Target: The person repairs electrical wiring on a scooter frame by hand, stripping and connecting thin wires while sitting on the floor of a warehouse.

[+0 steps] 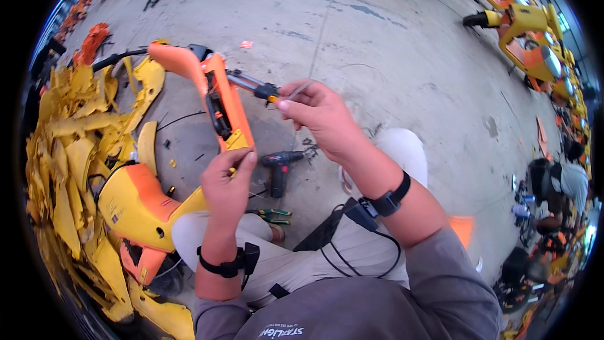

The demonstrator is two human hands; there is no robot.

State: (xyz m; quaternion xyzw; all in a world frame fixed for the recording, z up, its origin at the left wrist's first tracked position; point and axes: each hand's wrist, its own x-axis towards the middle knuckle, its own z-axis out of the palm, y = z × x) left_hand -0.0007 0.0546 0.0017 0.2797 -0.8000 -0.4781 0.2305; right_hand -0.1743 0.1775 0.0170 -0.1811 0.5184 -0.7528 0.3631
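An orange scooter front panel point(238, 110) stands tilted in front of me, its open inner side showing black parts and a yellow piece point(236, 140) at the lower end. My left hand point(228, 179) is closed in a pinch just below that yellow piece; a small yellow bit shows by the fingertips, but what they grip is mostly hidden. Beside the scooter's metal fork tube point(248, 82), my right hand point(321, 113) pinches a thin grey strip point(297, 92) between thumb and fingers. The scooter's yellow and orange rear body point(141, 201) lies by my left knee.
On the floor between my legs lie a black cordless drill point(277, 170) and green-handled pliers point(270, 215). Broken yellow panels point(69, 151) are heaped at left. Several yellow scooters point(528, 41) line the right side, where another person point(566, 182) bends down.
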